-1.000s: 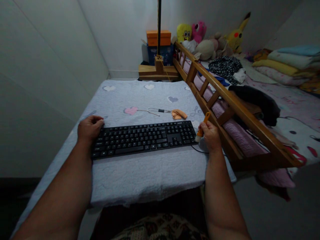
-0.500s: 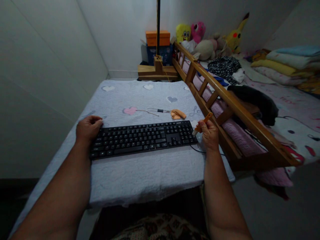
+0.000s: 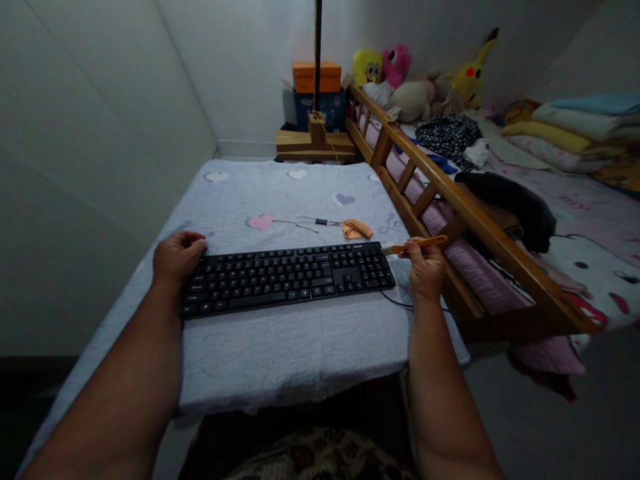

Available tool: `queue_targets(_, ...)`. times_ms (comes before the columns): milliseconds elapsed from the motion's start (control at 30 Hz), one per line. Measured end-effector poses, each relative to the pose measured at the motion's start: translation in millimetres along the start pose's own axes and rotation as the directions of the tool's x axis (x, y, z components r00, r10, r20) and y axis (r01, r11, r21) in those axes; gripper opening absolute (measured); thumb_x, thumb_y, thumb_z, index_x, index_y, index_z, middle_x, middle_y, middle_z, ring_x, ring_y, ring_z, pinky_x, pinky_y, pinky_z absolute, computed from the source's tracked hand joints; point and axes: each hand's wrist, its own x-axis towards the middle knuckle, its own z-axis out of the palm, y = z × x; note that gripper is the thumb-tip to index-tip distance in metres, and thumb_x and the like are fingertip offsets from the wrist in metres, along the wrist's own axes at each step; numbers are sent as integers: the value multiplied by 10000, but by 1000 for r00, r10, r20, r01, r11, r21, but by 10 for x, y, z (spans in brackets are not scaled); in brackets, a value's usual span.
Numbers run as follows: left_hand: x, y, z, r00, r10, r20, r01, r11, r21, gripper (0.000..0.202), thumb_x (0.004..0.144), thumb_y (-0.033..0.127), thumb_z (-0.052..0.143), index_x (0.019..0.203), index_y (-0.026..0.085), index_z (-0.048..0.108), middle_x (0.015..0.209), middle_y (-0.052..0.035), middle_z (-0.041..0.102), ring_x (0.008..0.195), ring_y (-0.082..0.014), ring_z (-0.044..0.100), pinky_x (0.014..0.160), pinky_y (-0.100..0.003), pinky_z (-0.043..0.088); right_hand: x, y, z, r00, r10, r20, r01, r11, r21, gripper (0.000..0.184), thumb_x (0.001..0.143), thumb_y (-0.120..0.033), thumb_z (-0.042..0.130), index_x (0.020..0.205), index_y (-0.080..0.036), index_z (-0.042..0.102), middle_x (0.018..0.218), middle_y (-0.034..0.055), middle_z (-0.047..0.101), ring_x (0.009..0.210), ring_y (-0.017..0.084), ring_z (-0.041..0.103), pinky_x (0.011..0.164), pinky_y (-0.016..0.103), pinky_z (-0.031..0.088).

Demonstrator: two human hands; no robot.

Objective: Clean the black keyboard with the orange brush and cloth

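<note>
A black keyboard (image 3: pixel 290 277) lies flat across the cloth-covered table. My left hand (image 3: pixel 177 257) is closed on its left end, with the thumb near the top left corner. In my right hand (image 3: pixel 425 267) is a small brush (image 3: pixel 423 245) with an orange handle and pale bristles, pinched between thumb and fingers. The bristles point left and are at the keyboard's upper right corner; whether they touch it I cannot tell. Behind the keyboard lie an orange cloth (image 3: pixel 357 229) and a thin wire tool with a black sleeve (image 3: pixel 321 222).
A wooden bed rail (image 3: pixel 445 187) runs along the table's right side. Beyond it are plush toys, clothes and folded bedding (image 3: pixel 590 127). A thin black cable (image 3: pixel 397 303) trails right from the keyboard. An orange box (image 3: pixel 317 77) and a wooden stand (image 3: pixel 293 142) are behind the table.
My right hand has shifted slightly right, turning the brush from slanted down to nearly level. Its bristles have moved from the keyboard's right edge up to the upper right corner. My left hand stays put.
</note>
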Motion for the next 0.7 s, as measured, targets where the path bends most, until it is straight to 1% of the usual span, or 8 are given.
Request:
queue_targets(67, 2, -2, 1, 1000, -1, -1, 1, 1000, 6, 240, 690, 348, 674, 869, 198, 728, 774, -2, 686, 805, -212, 649, 943, -364, 563, 3, -11, -5, 999, 23, -23, -23, 1000, 13, 408, 785, -591, 800, 895, -220, 668, 738, -47, 625, 592, 117, 584, 566, 256, 501)
queue_targets(167, 10, -13, 1, 1000, 7, -4, -7, 1000, 19, 257, 695, 352, 673, 888, 194, 736, 786, -6, 690, 824, -216, 652, 948, -365, 559, 12, 2, -19, 998, 58, -24, -57, 998, 32, 407, 800, -604, 780, 856, -235, 618, 611, -85, 518, 493, 92, 461, 465, 223, 366)
queue_targets(267, 19, -28, 2, 1000, 15, 2, -15, 999, 33, 275, 698, 357, 671, 904, 189, 741, 812, -13, 698, 829, -215, 651, 941, -365, 553, 26, 59, -32, 993, 115, 31, -116, 992, 41, 399, 812, -605, 755, 825, -247, 579, 529, -110, 433, 430, 82, 368, 425, 224, 278)
queue_targets(333, 27, -39, 7, 1000, 17, 6, -17, 999, 35, 278, 699, 356, 667, 908, 188, 740, 820, -14, 699, 821, -212, 650, 929, -362, 552, 35, 101, -38, 986, 154, 65, -156, 987, 29, 396, 800, -596, 758, 813, -248, 569, 504, -118, 405, 416, 81, 349, 418, 225, 256)
queue_targets(400, 38, -56, 16, 1000, 16, 5, -17, 999, 33, 283, 697, 358, 667, 913, 190, 740, 810, -8, 693, 809, -206, 640, 922, -358, 553, 41, 131, -44, 983, 169, 74, -170, 985, 1, 395, 793, -591, 763, 821, -243, 577, 510, -115, 430, 426, 83, 372, 423, 222, 268)
queue_targets(533, 61, -94, 33, 1000, 3, 8, -3, 1000, 22, 307, 705, 376, 665, 936, 191, 746, 798, -2, 681, 797, -202, 628, 921, -361, 552, 41, 122, -40, 987, 154, 51, -151, 987, -49, 420, 793, -619, 761, 855, -236, 599, 540, -104, 493, 452, 89, 451, 437, 216, 323)
queue_targets(700, 68, -108, 30, 1000, 13, 15, -13, 1000, 14, 306, 710, 371, 654, 938, 187, 742, 815, -6, 683, 813, -199, 632, 923, -352, 543, 23, 51, -8, 991, 135, 3, -135, 990, -34, 476, 772, -663, 777, 907, -229, 635, 587, -80, 580, 478, 100, 539, 453, 214, 411)
